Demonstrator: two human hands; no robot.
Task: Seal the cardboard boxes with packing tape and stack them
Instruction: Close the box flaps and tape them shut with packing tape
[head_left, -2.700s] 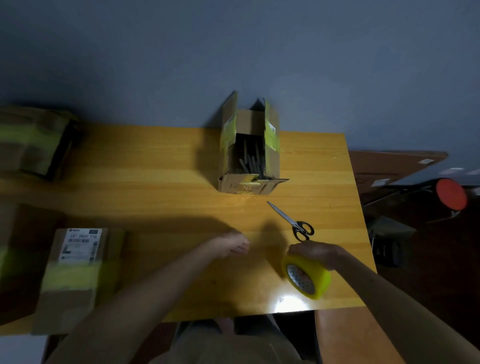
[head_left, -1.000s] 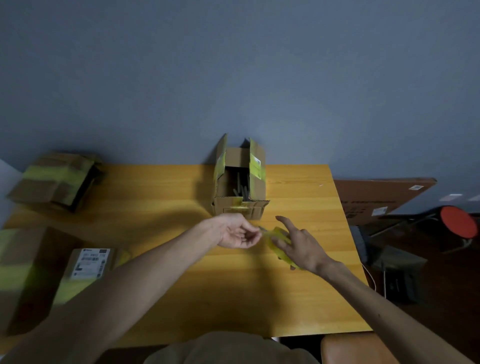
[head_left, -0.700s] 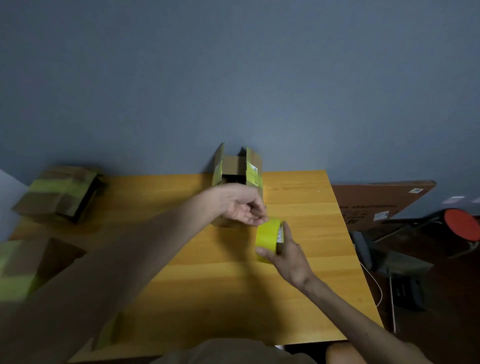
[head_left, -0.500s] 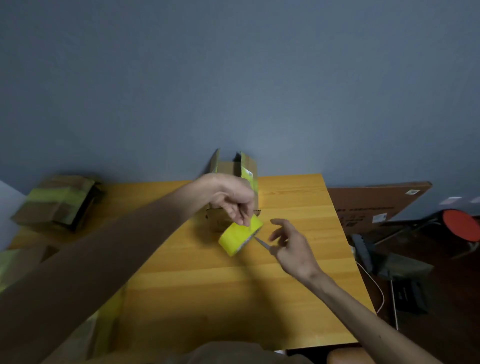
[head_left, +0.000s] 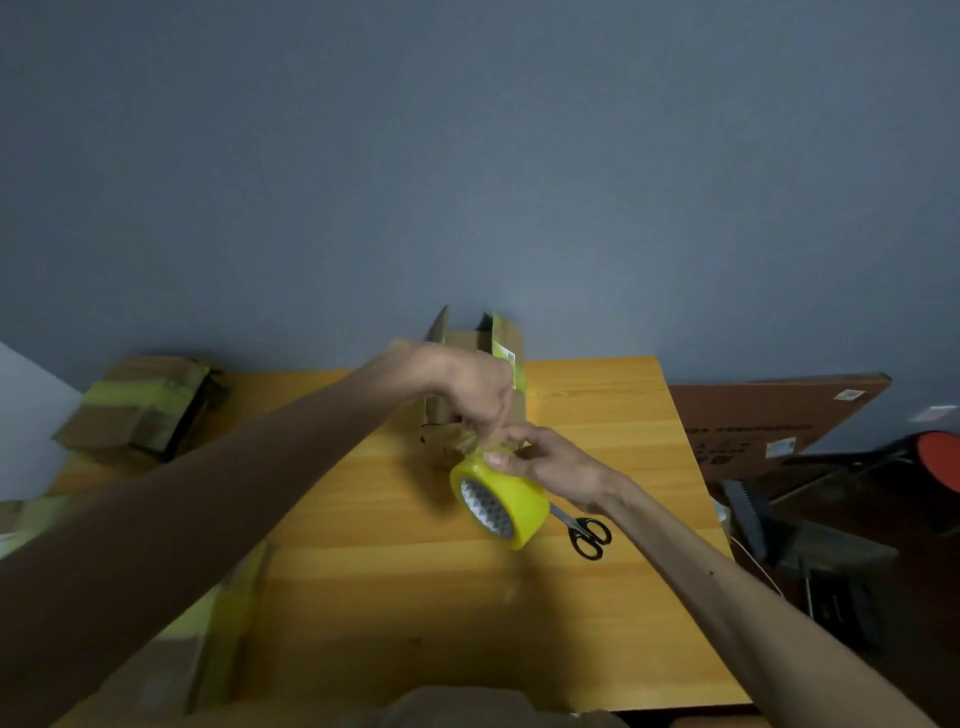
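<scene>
A yellow roll of packing tape (head_left: 511, 505) hangs in the air above the wooden table (head_left: 395, 582). My right hand (head_left: 550, 460) grips the roll at its top edge. My left hand (head_left: 475, 389) pinches the loose end of the tape just above the roll. Behind both hands stands an open cardboard box (head_left: 470, 348) with its flaps upright, partly hidden by my left hand. Its inside is out of sight.
Black-handled scissors (head_left: 584, 532) lie on the table right of the roll. A taped box (head_left: 140, 405) sits at the far left, and another taped box (head_left: 208, 639) lies near the front left under my forearm. A flat carton (head_left: 769, 415) and a red stool (head_left: 943, 460) stand to the right.
The roll went from my right hand to my left and is now gripped by my right again. My left fingers now pinch the tape end. The head tilted up.
</scene>
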